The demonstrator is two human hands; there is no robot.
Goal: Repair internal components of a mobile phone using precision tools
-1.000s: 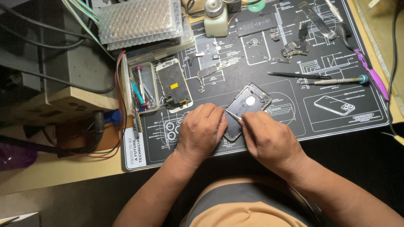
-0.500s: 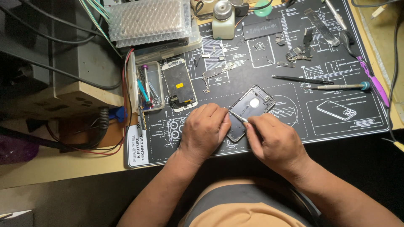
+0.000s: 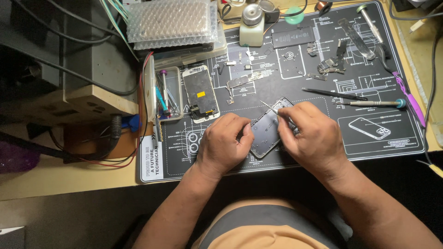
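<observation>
Head view: two hands [image 3: 226, 145] [image 3: 311, 136], one phone housing [image 3: 267, 131]

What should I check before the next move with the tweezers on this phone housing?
1. Housing held steady: the left hand presses on the left edge of the phone housing, which lies flat on the black mat. Ok.
2. Tool grip: the right hand pinches the tweezers, tip pointing out over the housing's upper end. Ok.
3. Tip contact point: too small to see what the tip touches. Cannot tell.
4. Loose parts: small components lie apart on the mat's upper part, away from both hands. Ok.
5. Detached screen: lies left of the housing, not touching it. Ok.
6. Screwdriver: lies on the mat right of the hands. Ok.
</observation>
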